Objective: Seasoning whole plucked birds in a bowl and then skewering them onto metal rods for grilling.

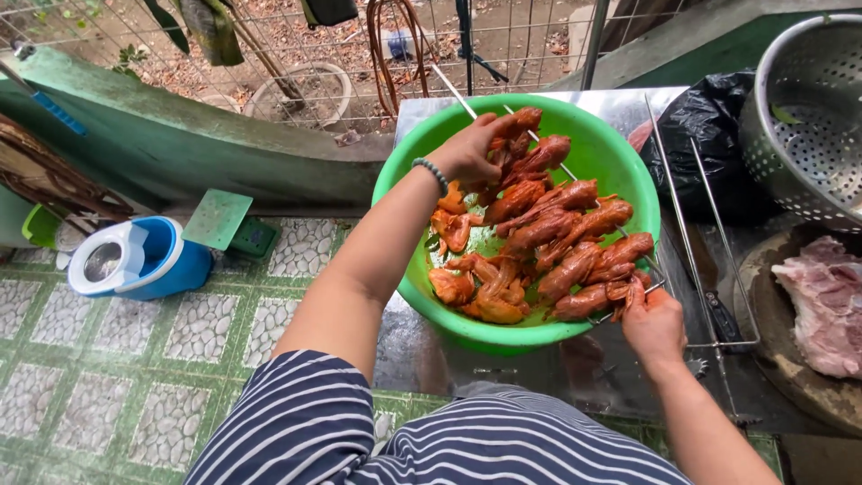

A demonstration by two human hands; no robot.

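Right hand (pixel 654 325): fingers closed on skewer (pixel 575 175) end, at bowl's near rim. Left hand (pixel 469 148): fingers gripping marinated meat (pixel 548 229) on skewer, over green bowl (pixel 620 153). Steel tabletop (pixel 620 106): colander (pixel 804 117), black bag (pixel 696 121), raw meat (pixel 822 301) on board. Floor (pixel 117 359): green pebble-pattern tiles, blue tub (pixel 139 259); wire fence (pixel 296 45) beyond.

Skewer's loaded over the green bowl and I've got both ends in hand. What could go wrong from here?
1. The long metal skewer is packed with marinated meat pieces; tilted, they may slide off.
2. The right hand grips beside greasy meat, so it might slip.
3. The left hand works near the thin rods' far end and could get jabbed.
4. The green bowl overhangs the metal counter; leaning could tip it.
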